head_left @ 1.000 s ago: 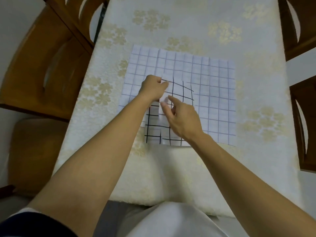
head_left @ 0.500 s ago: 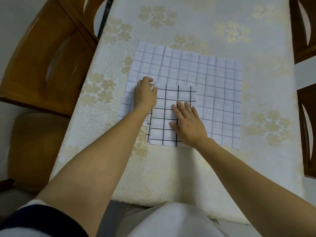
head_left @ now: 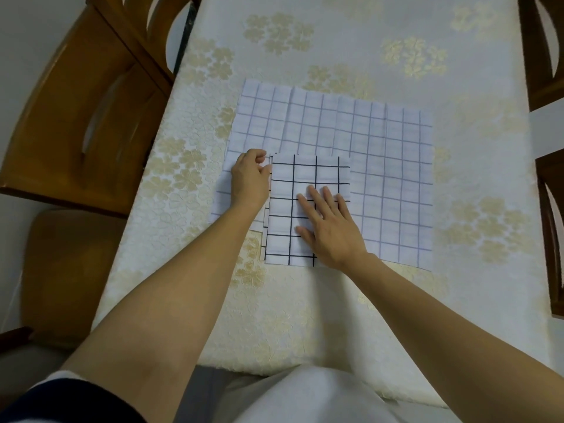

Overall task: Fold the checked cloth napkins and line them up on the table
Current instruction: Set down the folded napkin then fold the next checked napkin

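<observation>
Napkins number two in view. One is the black-checked napkin [head_left: 308, 190], folded down to a small rectangle and lying near the front-left corner of the other, the lilac-checked napkin [head_left: 393, 166], which is spread open and flat in a single layer on the bench [head_left: 305, 315]. The folded one sits on top of the open one, with its near edge reaching just past it onto the flowered cover.

Right hand [head_left: 332, 230] lies flat on the folded napkin, fingers spread, so its grip is wide and holds nothing; I judge it is pressing the layers down so the crease sets and the cloth does not spring open. Left hand [head_left: 248, 180] rests at the folded napkin's left edge with fingers curled in, a narrow grip; whether it pinches cloth or only squares the edge I cannot tell. A thin strip of a lower layer shows along that left side, so the edges look slightly uneven, which may be why the hand is there.

Wooden chairs: three are partly visible, one [head_left: 85, 117] on the left and two [head_left: 549, 41] at the right edge.
</observation>
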Motion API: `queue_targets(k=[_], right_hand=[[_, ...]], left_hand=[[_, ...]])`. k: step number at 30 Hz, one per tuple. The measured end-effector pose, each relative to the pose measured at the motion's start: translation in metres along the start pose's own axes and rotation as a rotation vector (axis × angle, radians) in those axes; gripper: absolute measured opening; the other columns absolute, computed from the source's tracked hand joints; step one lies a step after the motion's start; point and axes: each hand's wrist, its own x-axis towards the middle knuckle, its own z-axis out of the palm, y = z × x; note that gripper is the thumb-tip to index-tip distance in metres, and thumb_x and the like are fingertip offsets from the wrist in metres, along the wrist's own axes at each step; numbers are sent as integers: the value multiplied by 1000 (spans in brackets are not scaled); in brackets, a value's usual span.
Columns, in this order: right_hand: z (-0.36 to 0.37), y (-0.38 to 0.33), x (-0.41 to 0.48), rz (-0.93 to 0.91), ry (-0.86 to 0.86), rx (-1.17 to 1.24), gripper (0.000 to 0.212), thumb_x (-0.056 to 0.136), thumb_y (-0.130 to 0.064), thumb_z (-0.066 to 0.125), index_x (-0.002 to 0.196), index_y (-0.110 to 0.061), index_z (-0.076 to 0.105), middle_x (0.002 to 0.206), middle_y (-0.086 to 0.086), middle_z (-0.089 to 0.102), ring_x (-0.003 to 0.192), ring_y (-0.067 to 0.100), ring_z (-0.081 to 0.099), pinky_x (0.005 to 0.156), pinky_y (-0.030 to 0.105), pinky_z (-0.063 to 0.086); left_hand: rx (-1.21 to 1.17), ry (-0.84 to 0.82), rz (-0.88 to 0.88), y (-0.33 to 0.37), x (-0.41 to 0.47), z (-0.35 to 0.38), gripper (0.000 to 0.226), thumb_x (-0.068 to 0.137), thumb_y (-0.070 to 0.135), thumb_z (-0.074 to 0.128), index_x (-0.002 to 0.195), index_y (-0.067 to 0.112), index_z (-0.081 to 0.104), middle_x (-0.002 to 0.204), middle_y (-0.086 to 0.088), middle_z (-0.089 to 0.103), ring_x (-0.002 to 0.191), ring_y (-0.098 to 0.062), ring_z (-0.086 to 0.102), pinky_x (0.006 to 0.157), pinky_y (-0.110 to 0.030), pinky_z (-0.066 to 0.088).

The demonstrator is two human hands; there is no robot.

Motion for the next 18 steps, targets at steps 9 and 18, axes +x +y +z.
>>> queue_targets(k=[9,18], right_hand=[[-3,-3,2,-4,19,82,72,101,-62,8,162,-24,8,170,2,0,156,25,-10,123,39,-14],[-11,39,-3,243,429,289,46,107,-21,39,151,-8,42,158,9,41,151,35,26,125,50,13]], left_hand=[[83,-41,20,8,7,0,37,93,14,71,128,10,59,122,-6,56,103,-25,61,94,-40,53],[435,-293,721,51,-39,66,45,96,6,57,141,10,54,144,-8,56,136,-27,49,118,-38,34]])
